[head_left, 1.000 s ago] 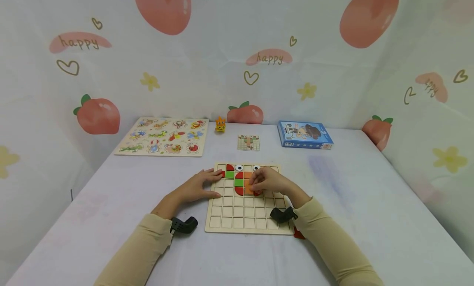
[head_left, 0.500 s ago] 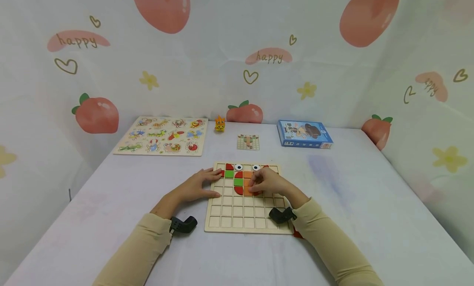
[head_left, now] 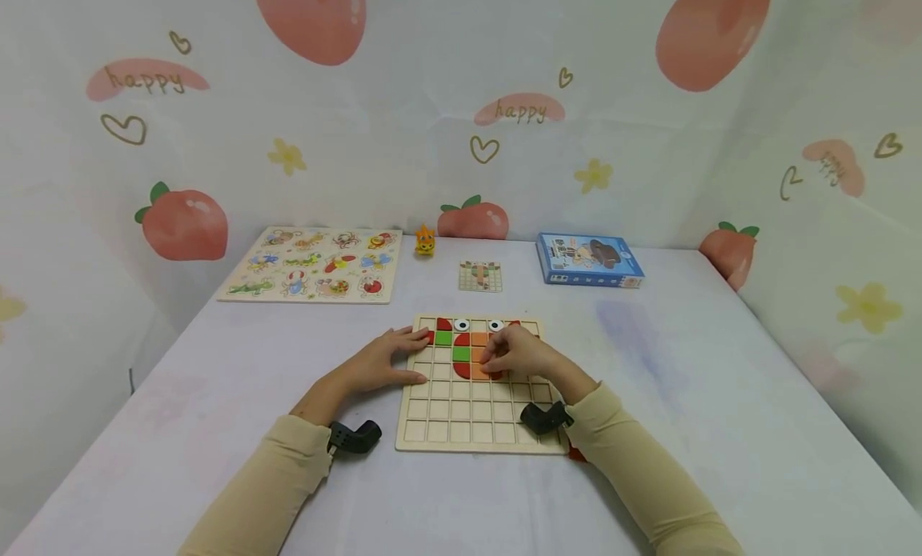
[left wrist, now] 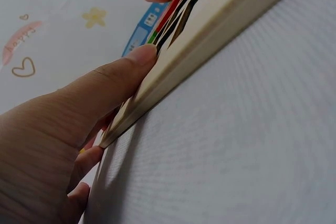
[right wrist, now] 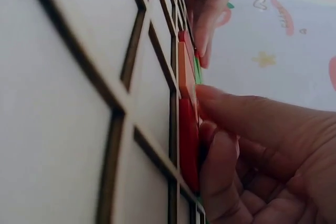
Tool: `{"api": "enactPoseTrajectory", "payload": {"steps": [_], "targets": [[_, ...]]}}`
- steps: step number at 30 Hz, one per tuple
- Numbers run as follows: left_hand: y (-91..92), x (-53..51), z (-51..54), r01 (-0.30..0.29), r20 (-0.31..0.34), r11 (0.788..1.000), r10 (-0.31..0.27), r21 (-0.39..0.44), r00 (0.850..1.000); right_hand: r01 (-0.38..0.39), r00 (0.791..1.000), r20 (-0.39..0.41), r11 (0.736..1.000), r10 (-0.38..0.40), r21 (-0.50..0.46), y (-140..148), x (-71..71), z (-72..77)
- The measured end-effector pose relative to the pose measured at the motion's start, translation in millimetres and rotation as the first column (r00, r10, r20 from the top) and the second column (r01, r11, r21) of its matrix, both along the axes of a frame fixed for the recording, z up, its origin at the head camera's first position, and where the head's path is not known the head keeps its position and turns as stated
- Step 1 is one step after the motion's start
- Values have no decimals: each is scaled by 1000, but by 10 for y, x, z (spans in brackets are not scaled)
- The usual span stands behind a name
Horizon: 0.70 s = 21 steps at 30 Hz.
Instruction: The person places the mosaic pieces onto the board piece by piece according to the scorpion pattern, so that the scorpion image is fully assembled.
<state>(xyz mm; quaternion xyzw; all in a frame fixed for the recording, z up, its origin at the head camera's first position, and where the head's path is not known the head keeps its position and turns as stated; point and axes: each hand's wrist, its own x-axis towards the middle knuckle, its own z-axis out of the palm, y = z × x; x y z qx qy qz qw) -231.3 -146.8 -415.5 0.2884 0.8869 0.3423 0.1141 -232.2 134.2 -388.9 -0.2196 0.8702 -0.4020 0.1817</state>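
Observation:
A wooden grid board (head_left: 461, 432) lies on the table with coloured tiles in its upper rows. My left hand (head_left: 380, 364) rests on its left edge, fingers spread, the thumb (left wrist: 142, 55) on the rim in the left wrist view. Over the middle of the board, my right hand (head_left: 527, 354) has curled fingers and pinches at an orange square tile (head_left: 479, 374), which lies in the grid beside a red rounded tile (head_left: 462, 370). Two eye tiles (head_left: 462, 326) sit in the top row, with green squares (head_left: 443, 338) below. The right hand hides some tiles.
A pattern card (head_left: 480, 277) lies beyond the board. Farther back are an insect puzzle board (head_left: 313, 266), a small orange toy figure (head_left: 425, 241) and a blue box (head_left: 591, 260). Red pieces (head_left: 577, 454) lie partly under the right forearm.
The whole head view shifts slightly left. My right fingers stay at the orange tile, which now looks more squarely set in its cell; the left hand keeps its place on the board.

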Motion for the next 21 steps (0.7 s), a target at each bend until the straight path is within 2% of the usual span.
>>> {"api": "enactPoseTrajectory", "payload": {"steps": [8,13,21], "targets": [[-6,-1,-17,8,6,1000,-8,8,1000,-18,999,28,1000,18,5,120,-16,71],[-3,0,-11,3,2,1000,-3,4,1000,3,999,37,1000,-3,2,275,-13,122],[-9,-3,-10,1,-1,1000,-1,-7,1000,96,992,80,994,-100,53,547,59,184]]}}
